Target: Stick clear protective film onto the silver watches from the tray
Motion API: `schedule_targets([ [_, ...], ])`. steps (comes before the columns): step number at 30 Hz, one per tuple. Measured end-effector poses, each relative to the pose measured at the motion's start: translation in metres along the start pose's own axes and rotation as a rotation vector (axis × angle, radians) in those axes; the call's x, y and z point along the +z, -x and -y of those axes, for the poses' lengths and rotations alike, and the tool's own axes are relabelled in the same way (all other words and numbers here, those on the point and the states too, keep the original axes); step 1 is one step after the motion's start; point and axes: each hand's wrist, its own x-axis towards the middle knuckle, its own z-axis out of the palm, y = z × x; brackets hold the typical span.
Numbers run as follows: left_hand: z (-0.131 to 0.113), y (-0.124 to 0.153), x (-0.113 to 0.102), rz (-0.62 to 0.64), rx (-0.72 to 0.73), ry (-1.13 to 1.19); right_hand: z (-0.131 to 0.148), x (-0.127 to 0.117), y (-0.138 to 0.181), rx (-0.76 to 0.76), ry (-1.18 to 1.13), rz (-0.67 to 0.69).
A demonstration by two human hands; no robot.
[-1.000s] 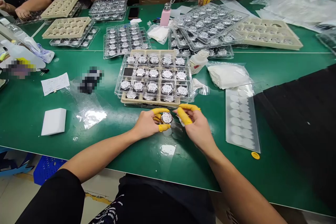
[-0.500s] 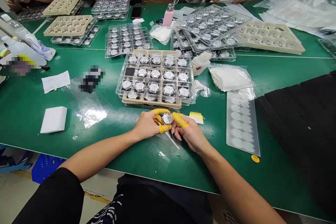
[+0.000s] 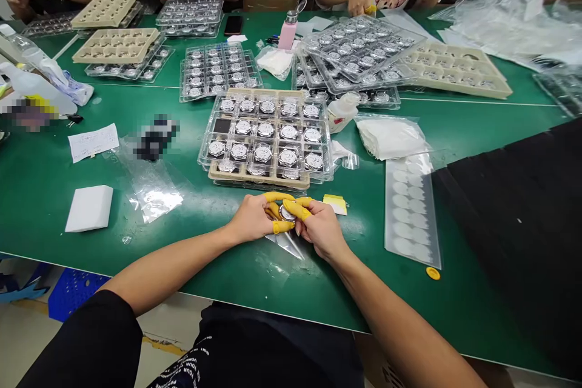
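Note:
My left hand (image 3: 254, 218) and my right hand (image 3: 321, 229) meet just in front of me over the green table (image 3: 40, 194). Both wear yellow finger cots. Between them is a round silver watch case (image 3: 286, 213), pinched by my left fingers while my right thumb and forefinger press across its face. A scrap of clear film (image 3: 285, 244) hangs below the hands. Directly behind stands a clear tray of watch cases (image 3: 268, 136) on a beige tray; one pocket at its left is empty.
A sheet of round white stickers (image 3: 411, 209), a bag of white wipes (image 3: 391, 133), a yellow-white slip (image 3: 335, 203), a white block (image 3: 90, 208) and a clear bag (image 3: 152, 194) lie around. More trays fill the far side, where other people's hands work. Black mat at right.
My right hand has closed in from the right onto the watch case, its yellow-tipped fingers now over the face. A yellow-white slip has appeared on the table beside it.

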Motion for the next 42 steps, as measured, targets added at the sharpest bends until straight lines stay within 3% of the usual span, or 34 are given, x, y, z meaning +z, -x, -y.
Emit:
schedule_targets([
  [7, -0.005, 0.001, 0.0, -0.001, -0.005, 0.039, -0.002, -0.017, -0.002, -0.11, 0.08, 0.1],
  [18, 0.0, 0.002, 0.0, -0.04, 0.013, -0.07, -0.006, -0.004, 0.0, -0.166, 0.101, 0.001],
  [25, 0.0, 0.002, 0.0, -0.006, 0.012, -0.026, -0.006, -0.011, -0.002, -0.115, 0.012, 0.102],
  [32, 0.0, 0.002, 0.0, -0.007, 0.003, -0.021, -0.005, -0.008, -0.003, -0.09, 0.001, 0.026],
  [36, 0.0, 0.0, 0.0, 0.006, 0.023, -0.019, -0.003, -0.012, -0.004, -0.063, -0.032, 0.117],
  [42, 0.005, -0.002, -0.001, 0.004, 0.02, -0.021, -0.006, -0.007, -0.006, -0.054, -0.017, 0.019],
])
